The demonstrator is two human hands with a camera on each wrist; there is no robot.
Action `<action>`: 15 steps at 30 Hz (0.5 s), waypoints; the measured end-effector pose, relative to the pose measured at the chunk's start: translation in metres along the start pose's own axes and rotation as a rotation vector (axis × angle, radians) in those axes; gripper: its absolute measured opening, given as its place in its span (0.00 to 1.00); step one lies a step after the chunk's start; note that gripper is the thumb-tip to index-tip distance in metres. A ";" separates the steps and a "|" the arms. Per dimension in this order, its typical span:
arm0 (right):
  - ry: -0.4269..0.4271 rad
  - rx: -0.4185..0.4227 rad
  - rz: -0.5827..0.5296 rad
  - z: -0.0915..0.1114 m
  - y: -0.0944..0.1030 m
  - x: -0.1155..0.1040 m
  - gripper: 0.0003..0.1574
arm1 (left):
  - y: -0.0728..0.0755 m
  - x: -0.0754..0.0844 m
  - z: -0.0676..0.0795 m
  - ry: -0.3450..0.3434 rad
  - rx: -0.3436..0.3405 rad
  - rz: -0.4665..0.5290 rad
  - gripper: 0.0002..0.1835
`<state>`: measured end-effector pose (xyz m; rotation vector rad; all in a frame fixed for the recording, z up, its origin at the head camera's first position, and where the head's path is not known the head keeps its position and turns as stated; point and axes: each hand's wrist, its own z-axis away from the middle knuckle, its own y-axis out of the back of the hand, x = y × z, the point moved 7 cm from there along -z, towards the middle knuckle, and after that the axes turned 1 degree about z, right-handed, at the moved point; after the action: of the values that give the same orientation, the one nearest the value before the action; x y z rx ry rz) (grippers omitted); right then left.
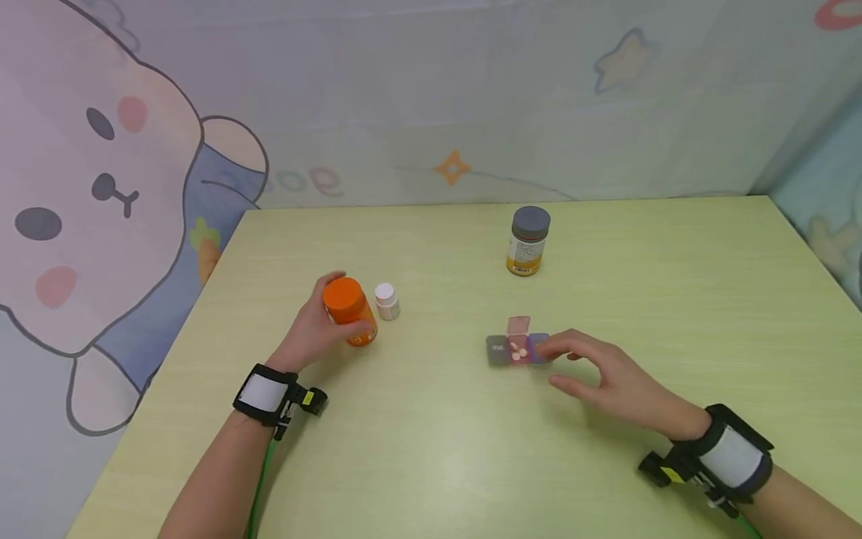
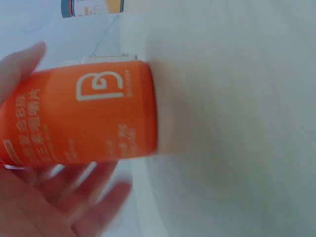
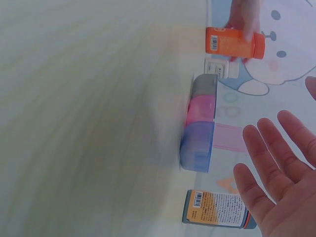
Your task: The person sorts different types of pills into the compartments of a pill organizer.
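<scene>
My left hand (image 1: 316, 322) is around an orange bottle (image 1: 364, 329) with an orange cap, thumb across its front. In the left wrist view the bottle (image 2: 89, 113) shows white lettering, and the fingers (image 2: 94, 202) beside it are blurred. A small pill organizer (image 1: 498, 350) has grey, pink and blue compartments. The pink lid (image 1: 518, 325) stands up, with several pale pills (image 1: 518, 352) inside that compartment. Near the blue compartment (image 3: 197, 148) hovers my right hand (image 1: 613, 378), holding nothing. Its fingers (image 3: 274, 170) are spread and apart from the organizer in the right wrist view.
A small white bottle (image 1: 387, 302) stands just right of the orange one. Farther back is a brown bottle (image 1: 527, 251) with a grey cap and yellow-white label. The pale table (image 1: 431, 449) ends at a cartoon-print cloth (image 1: 404, 97).
</scene>
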<state>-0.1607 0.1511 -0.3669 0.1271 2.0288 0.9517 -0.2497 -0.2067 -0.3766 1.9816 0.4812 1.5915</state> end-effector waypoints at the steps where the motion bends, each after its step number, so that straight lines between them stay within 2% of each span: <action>1: 0.002 0.003 0.007 -0.001 0.001 0.001 0.22 | 0.004 0.009 0.000 -0.040 0.061 -0.027 0.49; 3: 0.005 0.015 0.022 -0.003 0.004 0.002 0.22 | 0.011 0.036 0.001 -0.169 0.203 -0.082 0.52; 5: 0.006 0.036 0.051 -0.006 0.008 0.004 0.22 | 0.014 0.068 0.006 -0.339 0.330 -0.154 0.50; 6: 0.005 0.047 0.067 -0.008 0.010 0.005 0.23 | 0.011 0.085 0.008 -0.420 0.356 -0.166 0.47; 7: 0.002 0.058 0.083 -0.011 0.012 0.006 0.23 | 0.006 0.100 0.010 -0.492 0.355 -0.175 0.44; 8: 0.001 0.068 0.098 -0.013 0.014 0.007 0.23 | -0.002 0.112 0.012 -0.542 0.327 -0.180 0.40; 10: -0.004 0.084 0.132 -0.017 0.016 0.010 0.24 | -0.025 0.129 0.012 -0.573 0.198 -0.170 0.33; 12: -0.012 0.090 0.151 -0.021 0.016 0.013 0.25 | -0.054 0.136 0.010 -0.526 0.016 -0.179 0.29; 15: -0.015 0.081 0.169 -0.031 0.016 0.018 0.25 | -0.097 0.135 0.005 -0.436 -0.239 -0.254 0.29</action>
<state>-0.1985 0.1517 -0.3578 0.3538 2.0679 0.9687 -0.2073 -0.0524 -0.3323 1.9201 0.3333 0.9756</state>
